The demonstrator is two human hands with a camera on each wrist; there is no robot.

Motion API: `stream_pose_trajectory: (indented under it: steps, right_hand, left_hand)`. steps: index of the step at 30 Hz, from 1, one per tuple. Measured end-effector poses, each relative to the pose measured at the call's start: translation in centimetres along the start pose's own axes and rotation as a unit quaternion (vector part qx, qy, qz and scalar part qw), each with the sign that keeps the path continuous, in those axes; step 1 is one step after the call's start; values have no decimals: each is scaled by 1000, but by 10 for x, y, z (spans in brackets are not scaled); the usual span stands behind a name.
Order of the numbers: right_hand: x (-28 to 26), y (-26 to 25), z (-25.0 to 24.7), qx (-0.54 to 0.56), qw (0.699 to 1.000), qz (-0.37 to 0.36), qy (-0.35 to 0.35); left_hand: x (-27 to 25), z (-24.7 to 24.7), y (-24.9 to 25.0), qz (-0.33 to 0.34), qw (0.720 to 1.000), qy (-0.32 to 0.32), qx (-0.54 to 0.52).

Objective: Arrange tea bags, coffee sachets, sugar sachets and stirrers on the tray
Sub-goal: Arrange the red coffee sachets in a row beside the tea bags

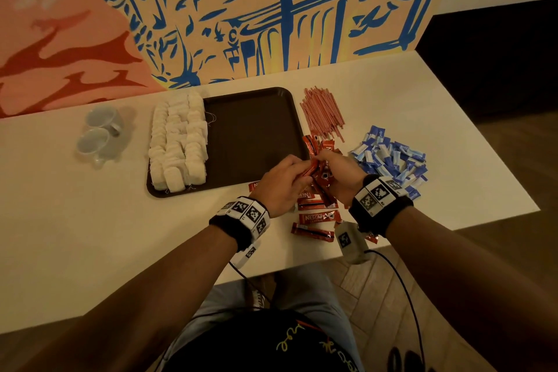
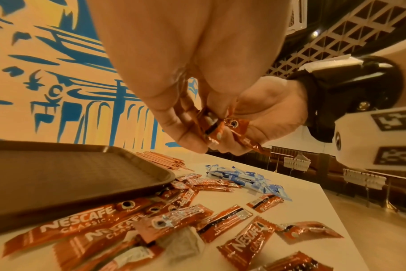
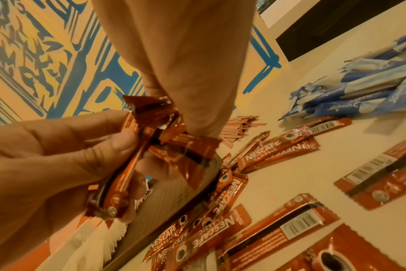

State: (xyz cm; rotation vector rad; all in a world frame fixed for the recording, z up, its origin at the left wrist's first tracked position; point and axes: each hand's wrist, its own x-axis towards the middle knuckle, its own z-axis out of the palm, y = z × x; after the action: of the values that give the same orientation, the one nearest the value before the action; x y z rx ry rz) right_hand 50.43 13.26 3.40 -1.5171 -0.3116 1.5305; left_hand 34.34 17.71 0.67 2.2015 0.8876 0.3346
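So both of my hands are busy with the same little bundle of coffee sachets (image 1: 314, 167) right now. My left hand (image 1: 282, 181) has its fingers curled round a few of the red sticks, gripping them edge-on, and my right hand (image 1: 338, 174) pinches the other end of the bunch with thumb and fingertips, so neither hand is loose at all. In the right wrist view the held sachets (image 3: 132, 165) look crinkly and shiny, fanned out a bit and not lined up. The two hands meet just right of centre in the head view, over the near right corner of the brown tray (image 1: 250, 130), wrists angled in toward each other, forearms coming up from the bottom of the frame. The tea bags (image 1: 178, 142) sit in neat rows along the tray's left side; the rest of its floor is bare. More loose Nescafe sachets (image 1: 317, 217) lie scattered on the white table (image 1: 75, 235) under and below my hands. The stirrers (image 1: 323, 112) are piled just right of the tray, upper right of centre, and the blue sugar sachets (image 1: 392, 157) are heaped further right.
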Motion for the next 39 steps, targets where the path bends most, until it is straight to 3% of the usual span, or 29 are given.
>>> stream_pose_trajectory:
  steps: [4,8,12,18,23,27,33,39]
  right_hand:
    - [2,3,2,35,999,-4,-7]
    - [2,6,0,67,998,2,-13]
    - [3,8,-1,94,995,-2,-10]
    - [0,7,3,65,990,-50,-111]
    - [5,10,9,-17,992,-95,-77]
    - [11,16,14,-57,991,-112,-49]
    - [18,18,6,-96,988,-123,-1]
    - [23,33,5,-157,972,-167,52]
  left_hand:
    - [-2,-2,-1,-33,997,30,-65]
    - [1,-7,-2,-119,973,96,-174]
    - [4,-10,-6,-152,946,117,-262]
    - [9,-12,3,-158,937,123,-286]
    - [7,-6,7,-159,944,166,-239]
    - [3,-3,4,-151,950,162,-221]
    - [-9,-4,5,-108,956,85,-258]
    - [-6,10,8,-158,963,60,-211]
